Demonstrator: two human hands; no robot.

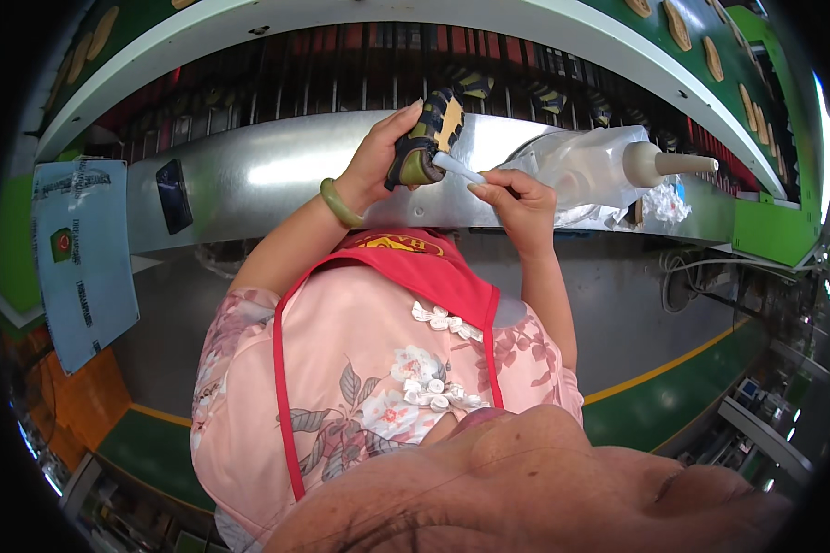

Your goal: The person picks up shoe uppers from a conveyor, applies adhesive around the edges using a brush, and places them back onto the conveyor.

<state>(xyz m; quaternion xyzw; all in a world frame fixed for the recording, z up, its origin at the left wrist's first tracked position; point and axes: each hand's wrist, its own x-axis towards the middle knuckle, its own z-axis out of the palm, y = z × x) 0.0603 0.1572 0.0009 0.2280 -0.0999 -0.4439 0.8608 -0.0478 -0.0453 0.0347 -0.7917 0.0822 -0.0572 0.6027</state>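
A small shoe (426, 138), dark with olive-green parts and a tan underside, is tilted over the metal ledge (249, 170). My left hand (378, 152) grips it from the left side, fingers partly hidden behind it. In my right hand (524, 205), pinched between thumb and fingers, is a pale flat-ended stick tool (458, 169). Its end touches or nearly touches the heel end of the shoe; I cannot tell which. To the right of this hand, a translucent squeeze bottle (586, 170) with a beige nozzle lies on its side.
Behind the ledge runs a rack of dark bars (341, 83), with several similar shoes (546, 97) on it. Beyond, a green conveyor belt (609, 18) carries tan soles. A phone (173, 196) and a blue printed panel (85, 258) are at left; crumpled white material (666, 205) lies at right.
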